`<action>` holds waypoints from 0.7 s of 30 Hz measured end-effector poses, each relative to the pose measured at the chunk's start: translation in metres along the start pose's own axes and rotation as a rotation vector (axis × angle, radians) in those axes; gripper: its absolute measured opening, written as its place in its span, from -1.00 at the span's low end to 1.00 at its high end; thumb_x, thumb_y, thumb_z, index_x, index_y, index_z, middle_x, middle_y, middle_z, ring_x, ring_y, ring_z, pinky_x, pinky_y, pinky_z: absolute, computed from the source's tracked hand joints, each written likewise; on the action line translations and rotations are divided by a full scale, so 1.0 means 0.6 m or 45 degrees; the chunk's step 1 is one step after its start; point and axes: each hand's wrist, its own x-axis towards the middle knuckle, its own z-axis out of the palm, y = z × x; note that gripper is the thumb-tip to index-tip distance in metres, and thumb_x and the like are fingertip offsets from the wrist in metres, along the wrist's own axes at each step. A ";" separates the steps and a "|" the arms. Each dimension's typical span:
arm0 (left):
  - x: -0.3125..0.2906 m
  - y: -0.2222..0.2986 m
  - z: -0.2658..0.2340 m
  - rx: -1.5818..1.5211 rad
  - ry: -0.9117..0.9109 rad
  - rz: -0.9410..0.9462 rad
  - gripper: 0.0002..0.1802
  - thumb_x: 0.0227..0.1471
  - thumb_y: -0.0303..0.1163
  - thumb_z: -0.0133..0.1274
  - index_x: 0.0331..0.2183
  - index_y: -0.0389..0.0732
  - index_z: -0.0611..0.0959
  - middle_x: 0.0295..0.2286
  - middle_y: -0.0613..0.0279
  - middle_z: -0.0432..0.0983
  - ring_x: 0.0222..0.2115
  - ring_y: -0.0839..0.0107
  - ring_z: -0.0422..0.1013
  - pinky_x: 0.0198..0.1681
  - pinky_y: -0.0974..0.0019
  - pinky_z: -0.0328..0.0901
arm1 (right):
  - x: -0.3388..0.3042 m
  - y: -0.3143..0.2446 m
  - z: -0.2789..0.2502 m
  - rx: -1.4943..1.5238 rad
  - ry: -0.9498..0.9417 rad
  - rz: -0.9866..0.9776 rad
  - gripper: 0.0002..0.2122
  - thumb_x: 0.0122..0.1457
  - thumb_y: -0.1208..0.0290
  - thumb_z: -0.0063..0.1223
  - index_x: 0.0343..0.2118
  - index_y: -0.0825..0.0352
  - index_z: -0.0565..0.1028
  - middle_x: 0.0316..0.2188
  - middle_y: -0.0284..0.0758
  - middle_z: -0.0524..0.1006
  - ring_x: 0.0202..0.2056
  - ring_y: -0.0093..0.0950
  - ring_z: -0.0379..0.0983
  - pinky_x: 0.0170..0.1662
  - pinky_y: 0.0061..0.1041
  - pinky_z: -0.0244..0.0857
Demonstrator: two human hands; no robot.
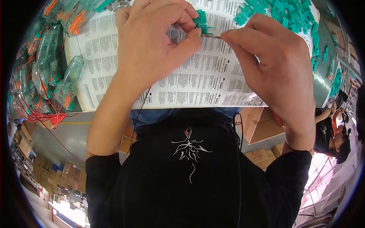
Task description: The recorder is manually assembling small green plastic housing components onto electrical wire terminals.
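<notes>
As the left hand (154, 41) closes thumb and forefinger around a small green plastic part (201, 18) at the upper center of the frame, the right hand (273, 62) pinches a thin, dark strand (211, 36) between narrowed fingertips, its inner end meeting the part's edge; its material is too fine to make out. Beneath both hands spreads a smooth white sheet (182, 85) printed in dense black blocks, glossy toward its lower right. Angular, matte green plastic pieces (289, 13) heap at the upper right, near the right hand. Rounded, translucent green casings (47, 57) with bright orange inserts crowd the upper left, above a loose tangle of slender red wires (32, 102). Silvery metal bits (118, 5) glint at the top edge, while a brown corrugated cardboard box (262, 127) stands open below the sheet, right of center.
</notes>
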 end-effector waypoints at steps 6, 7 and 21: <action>-0.002 -0.003 0.000 0.014 0.002 0.014 -0.85 -0.21 -0.45 0.31 -0.53 -0.10 0.62 -0.33 0.38 0.63 -0.24 0.36 0.38 -0.03 0.20 0.08 | 0.003 0.001 0.000 0.011 0.001 -0.001 -0.87 0.05 0.63 0.27 -0.33 0.31 0.67 -0.51 -0.30 0.49 -0.57 -0.35 0.44 -0.52 -0.41 0.25; -0.003 -0.003 0.001 0.017 0.000 0.018 -0.85 -0.21 -0.45 0.31 -0.53 -0.10 0.62 -0.32 0.38 0.63 -0.24 0.37 0.38 -0.03 0.20 0.08 | 0.003 0.000 0.000 0.002 -0.008 0.000 -0.88 0.05 0.63 0.26 -0.33 0.31 0.67 -0.51 -0.30 0.49 -0.57 -0.34 0.44 -0.51 -0.40 0.25; -0.029 -0.068 0.020 0.160 0.183 0.339 -0.85 -0.21 -0.32 0.30 -0.44 0.02 0.69 -0.56 0.56 0.58 -0.32 0.41 0.46 -0.12 0.18 0.10 | 0.030 0.140 -0.022 -0.264 -0.389 -0.164 -0.74 0.11 0.43 0.29 -0.13 0.27 0.54 -0.30 -0.25 0.50 -0.24 -0.31 0.47 -0.23 -0.41 0.35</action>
